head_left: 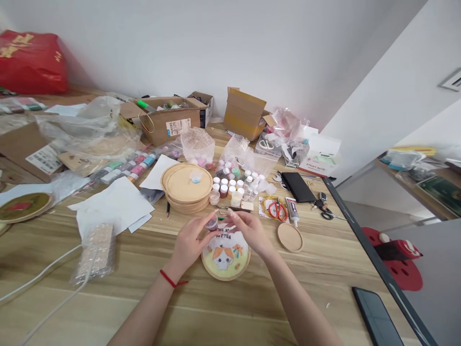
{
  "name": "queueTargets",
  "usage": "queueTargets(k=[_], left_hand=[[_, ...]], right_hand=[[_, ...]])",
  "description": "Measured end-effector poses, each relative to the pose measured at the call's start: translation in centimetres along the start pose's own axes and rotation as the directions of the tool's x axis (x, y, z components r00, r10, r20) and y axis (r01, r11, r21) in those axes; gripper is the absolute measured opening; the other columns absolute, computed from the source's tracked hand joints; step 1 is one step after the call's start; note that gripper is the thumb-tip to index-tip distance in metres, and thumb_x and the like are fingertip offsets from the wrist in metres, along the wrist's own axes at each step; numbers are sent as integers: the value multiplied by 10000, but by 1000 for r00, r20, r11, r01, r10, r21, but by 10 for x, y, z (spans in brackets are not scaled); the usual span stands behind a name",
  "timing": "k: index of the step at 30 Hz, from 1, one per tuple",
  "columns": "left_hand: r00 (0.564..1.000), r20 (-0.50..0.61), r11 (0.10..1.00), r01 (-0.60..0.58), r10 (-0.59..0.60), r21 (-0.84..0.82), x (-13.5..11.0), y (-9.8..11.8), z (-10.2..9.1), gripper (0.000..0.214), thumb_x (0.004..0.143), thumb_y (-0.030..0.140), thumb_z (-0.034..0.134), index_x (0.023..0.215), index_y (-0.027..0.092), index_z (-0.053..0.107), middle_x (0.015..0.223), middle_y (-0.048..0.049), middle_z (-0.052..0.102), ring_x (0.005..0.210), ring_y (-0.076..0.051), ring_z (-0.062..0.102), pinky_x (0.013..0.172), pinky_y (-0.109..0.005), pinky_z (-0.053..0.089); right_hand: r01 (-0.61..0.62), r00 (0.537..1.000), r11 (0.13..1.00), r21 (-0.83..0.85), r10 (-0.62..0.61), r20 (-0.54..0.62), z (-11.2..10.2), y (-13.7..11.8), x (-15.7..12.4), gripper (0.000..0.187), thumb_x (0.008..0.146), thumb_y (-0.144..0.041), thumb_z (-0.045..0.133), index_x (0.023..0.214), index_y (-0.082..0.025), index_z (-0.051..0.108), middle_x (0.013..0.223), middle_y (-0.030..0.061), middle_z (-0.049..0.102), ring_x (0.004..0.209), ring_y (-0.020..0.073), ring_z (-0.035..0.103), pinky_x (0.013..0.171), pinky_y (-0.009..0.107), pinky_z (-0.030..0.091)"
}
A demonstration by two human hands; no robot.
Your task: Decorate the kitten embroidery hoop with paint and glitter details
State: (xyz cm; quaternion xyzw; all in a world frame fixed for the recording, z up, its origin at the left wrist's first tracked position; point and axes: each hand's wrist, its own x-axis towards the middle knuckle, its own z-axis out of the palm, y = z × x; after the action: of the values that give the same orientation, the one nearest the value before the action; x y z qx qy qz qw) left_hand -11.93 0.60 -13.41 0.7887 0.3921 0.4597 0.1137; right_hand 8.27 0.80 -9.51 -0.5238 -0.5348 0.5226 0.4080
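Left of both grips, on the wooden counter (118, 307), a silver bubble pouch (94, 254) and loose white paper sheets (111, 211). Ahead of the left grip (189, 245), a stack of round wooden discs (186, 185). Around the left wrist, a red cord (172, 278). Left grip closed around a small clear jar (212, 222) with a dark lid or dark contents, held up between both grips. Directly below the jar, a round wooden hoop (225, 259) with a cat picture and lettering. Right grip (252, 230) curled, its fingertips (230, 214) just beside the jar; no telling whether it holds anything. Ahead of the right grip, rows of white-capped paint bottles (230, 190). Further right, red-handled scissors (277, 210), a tube of glue (292, 211), and a bare wooden disc (290, 237). Far right, near the counter's edge, a black phone (376, 317).
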Motion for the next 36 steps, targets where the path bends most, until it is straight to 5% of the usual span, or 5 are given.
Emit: queueTargets(k=[3,12,24,32,36], left_hand=[[998,-10,998,-61,61,31,1,2,0,512,879,306,653,1367,270,500,1183,-64,696,1055,-201,666,918,-366,556],[1000,-9,1000,-14,14,-14,11,13,-8,515,893,301,631,1388,284,492,1402,-79,566,1231,-223,587,1029,-387,516],[968,40,959,-251,248,135,47,21,-32,408,855,395,677,1223,226,626,1185,-78,713,1144,-243,642,968,-403,495],[956,95,925,-294,279,240,47,21,-24,337,887,348,640,1187,195,639,1201,-88,707,1135,-236,650,984,-398,473],[981,103,963,-183,165,197,45,20,-16,390,888,285,616,1269,204,599,1272,-96,666,1216,-253,599,1014,-429,482]], right_hand=[[-125,980,972,201,90,176,21,-7,-2,498,799,-631,622,964,-175,731,883,69,737,803,214,690,728,356,559],[-276,955,818,505,174,240,36,-14,4,472,682,-561,783,898,-142,748,808,67,749,722,169,686,745,308,533],[-393,916,696,601,243,319,29,-28,4,464,731,-571,746,961,-169,720,839,62,757,784,190,702,777,336,547],[-412,911,672,616,286,296,22,-26,6,322,760,-455,764,897,-167,717,776,44,759,677,160,693,716,295,533],[-336,942,717,611,261,213,24,-23,5,394,693,-498,798,860,-150,719,808,74,760,738,182,702,739,319,536]])
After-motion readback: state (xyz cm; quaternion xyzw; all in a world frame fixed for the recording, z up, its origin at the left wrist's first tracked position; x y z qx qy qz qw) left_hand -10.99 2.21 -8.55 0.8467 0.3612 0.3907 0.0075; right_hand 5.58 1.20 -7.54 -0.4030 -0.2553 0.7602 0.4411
